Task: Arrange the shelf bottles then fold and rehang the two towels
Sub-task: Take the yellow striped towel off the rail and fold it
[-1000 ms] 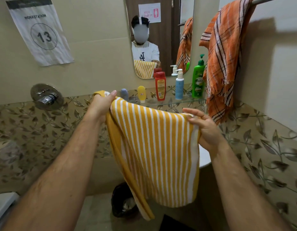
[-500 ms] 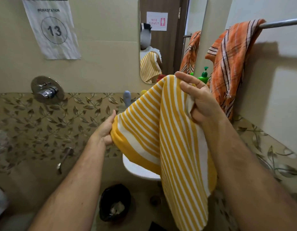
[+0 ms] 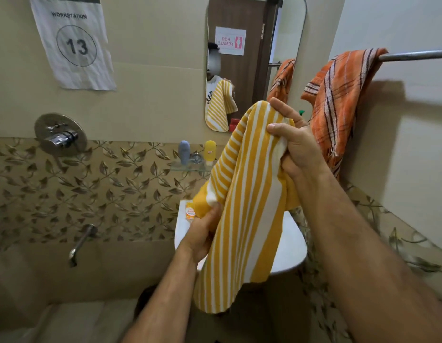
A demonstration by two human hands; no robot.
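Now the soft yellow-and-white striped towel (image 3: 247,194) has been folded narrower, gripped by both hands (image 3: 298,147), nearly ready for hanging.

The towel (image 3: 249,199) is showing yellow and white stripes, with a solid yellow edge. The second towel (image 3: 339,100) on the grey metal rail (image 3: 418,55) is showing orange with dark and pale plaid lines. On the clear glass shelf (image 3: 190,167) a grey-blue bottle (image 3: 184,151) and a yellow bottle (image 3: 210,151) are standing. The wall band (image 3: 103,189) is carrying a brown leaf pattern under plain beige tiles. The paper sign (image 3: 73,43) is reading white with black print. The sink (image 3: 289,248) is gleaming white.
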